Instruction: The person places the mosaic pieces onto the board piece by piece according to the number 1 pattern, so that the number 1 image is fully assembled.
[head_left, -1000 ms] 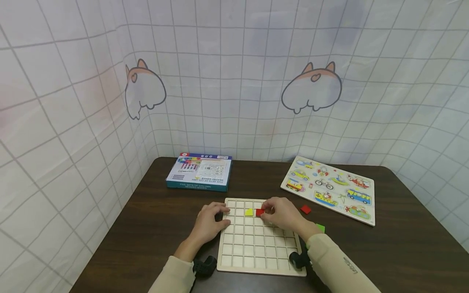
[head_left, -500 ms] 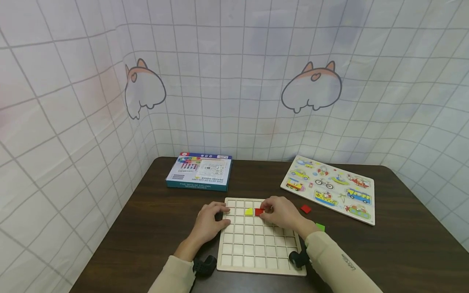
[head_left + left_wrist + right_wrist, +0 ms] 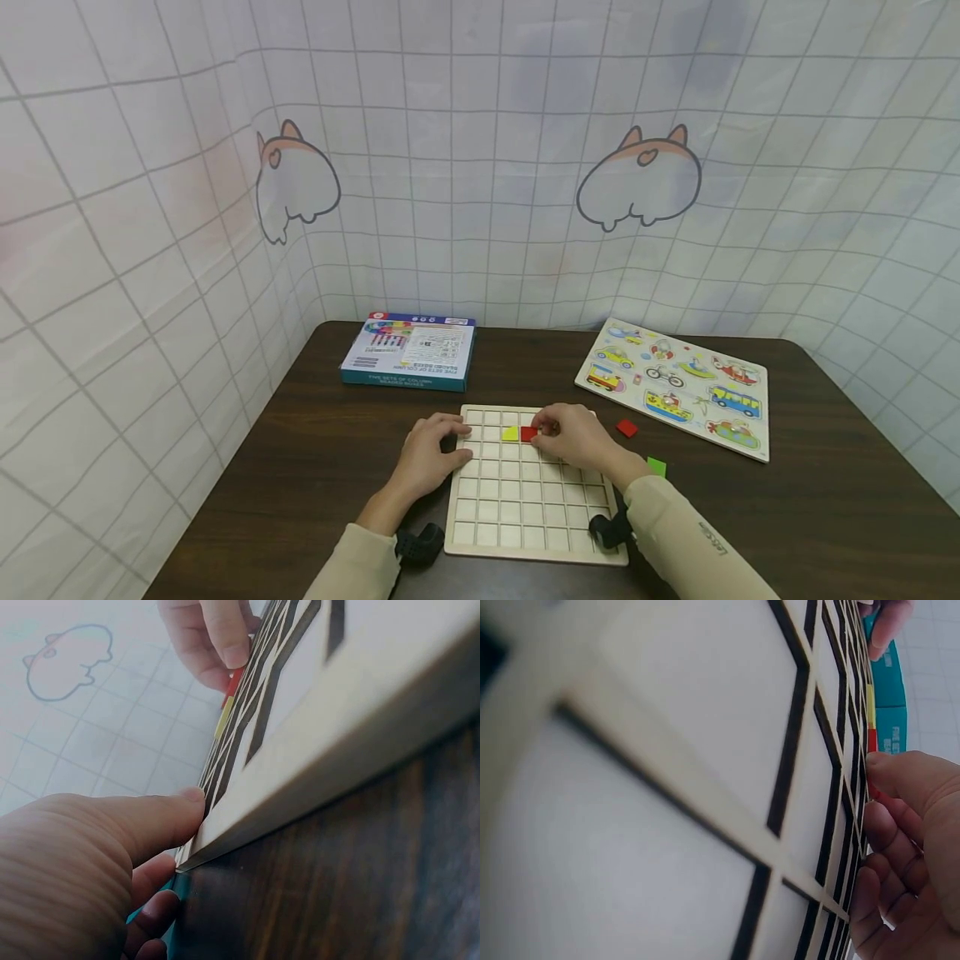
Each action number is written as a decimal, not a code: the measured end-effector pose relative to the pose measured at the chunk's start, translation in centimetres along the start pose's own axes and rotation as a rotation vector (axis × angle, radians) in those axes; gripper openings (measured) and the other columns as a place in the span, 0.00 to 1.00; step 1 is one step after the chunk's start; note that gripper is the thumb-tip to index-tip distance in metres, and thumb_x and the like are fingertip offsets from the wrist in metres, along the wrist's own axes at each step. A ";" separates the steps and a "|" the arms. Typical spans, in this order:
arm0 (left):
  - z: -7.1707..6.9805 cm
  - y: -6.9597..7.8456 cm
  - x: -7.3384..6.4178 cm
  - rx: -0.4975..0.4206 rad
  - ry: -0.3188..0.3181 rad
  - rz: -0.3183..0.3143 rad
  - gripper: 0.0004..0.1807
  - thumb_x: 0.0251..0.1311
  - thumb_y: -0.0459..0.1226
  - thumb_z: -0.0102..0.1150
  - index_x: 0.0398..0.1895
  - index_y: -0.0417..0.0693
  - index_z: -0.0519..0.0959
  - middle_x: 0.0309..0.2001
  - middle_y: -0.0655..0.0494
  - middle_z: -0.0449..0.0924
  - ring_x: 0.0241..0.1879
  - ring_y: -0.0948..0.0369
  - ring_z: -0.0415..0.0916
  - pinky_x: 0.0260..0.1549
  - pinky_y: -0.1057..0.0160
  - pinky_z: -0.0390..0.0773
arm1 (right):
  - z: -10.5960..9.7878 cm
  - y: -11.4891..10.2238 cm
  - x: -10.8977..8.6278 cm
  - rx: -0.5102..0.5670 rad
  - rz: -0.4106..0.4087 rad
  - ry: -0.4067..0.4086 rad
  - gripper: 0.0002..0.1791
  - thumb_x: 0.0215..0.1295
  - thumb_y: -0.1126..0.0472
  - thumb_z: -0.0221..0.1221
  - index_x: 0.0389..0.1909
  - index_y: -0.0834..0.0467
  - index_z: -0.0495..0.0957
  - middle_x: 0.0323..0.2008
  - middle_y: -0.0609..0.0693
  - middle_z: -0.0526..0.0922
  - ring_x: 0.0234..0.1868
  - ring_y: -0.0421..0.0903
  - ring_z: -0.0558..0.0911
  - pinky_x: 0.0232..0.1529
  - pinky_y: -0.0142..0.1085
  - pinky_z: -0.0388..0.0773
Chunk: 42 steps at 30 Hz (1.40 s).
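A pale wooden grid board [image 3: 525, 552] lies flat on the dark table. Near its far edge, the right hand [image 3: 579, 435] pinches a red square tile [image 3: 528, 434] between thumb and fingers, at the surface of the board. Just left of it sits a yellow tile [image 3: 510, 434] with one corner cut off. In the right wrist view the red tile [image 3: 872, 740] appears edge-on, partly covered by the thumb. The left hand [image 3: 423, 457] rests at the board's left edge. Its thumb [image 3: 169, 821] lies extended against that edge in the left wrist view, fingers loosely bent beside it.
Right of the board lie a loose red tile [image 3: 626, 427] and a green tile [image 3: 657, 467], partly hidden by the right forearm. A picture puzzle board [image 3: 678, 387] stretches behind them. A flat teal-sided box [image 3: 408, 354] lies at the back left. Gridded curtain surrounds the table.
The red tile in the right hand has shifted slightly left, closer to the yellow tile. The left hand and the grid board have stayed in place.
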<state>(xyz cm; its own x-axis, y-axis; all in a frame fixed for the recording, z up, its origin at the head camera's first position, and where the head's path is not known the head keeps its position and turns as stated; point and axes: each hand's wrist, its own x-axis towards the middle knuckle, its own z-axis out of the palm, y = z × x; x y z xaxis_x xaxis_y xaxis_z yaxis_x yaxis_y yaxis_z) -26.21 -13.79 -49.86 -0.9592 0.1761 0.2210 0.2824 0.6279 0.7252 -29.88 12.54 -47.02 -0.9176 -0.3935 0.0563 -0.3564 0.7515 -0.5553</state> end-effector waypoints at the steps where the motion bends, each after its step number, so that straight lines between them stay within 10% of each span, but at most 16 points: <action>1: 0.0 0.0 0.0 -0.002 0.000 -0.002 0.16 0.58 0.38 0.68 0.51 0.50 0.83 0.60 0.55 0.75 0.59 0.49 0.67 0.56 0.41 0.65 | 0.0 0.0 0.0 0.000 -0.001 -0.001 0.06 0.60 0.58 0.67 0.37 0.53 0.82 0.27 0.42 0.74 0.29 0.40 0.71 0.31 0.35 0.68; 42: 0.1 -0.2 0.1 0.018 0.003 -0.009 0.17 0.56 0.39 0.69 0.50 0.52 0.84 0.59 0.57 0.76 0.59 0.50 0.67 0.57 0.41 0.65 | -1.4 0.2 -1.7 0.130 0.045 0.033 0.11 0.66 0.57 0.63 0.48 0.52 0.83 0.39 0.41 0.82 0.38 0.40 0.77 0.39 0.36 0.76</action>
<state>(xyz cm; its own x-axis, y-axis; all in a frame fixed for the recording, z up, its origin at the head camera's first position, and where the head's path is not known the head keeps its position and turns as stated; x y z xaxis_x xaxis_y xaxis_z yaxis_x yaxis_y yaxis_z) -26.31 -13.80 -50.04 -0.9618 0.1675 0.2166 0.2731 0.6431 0.7154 -28.64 14.12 -46.03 -0.9382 -0.3417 0.0545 -0.2906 0.6925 -0.6603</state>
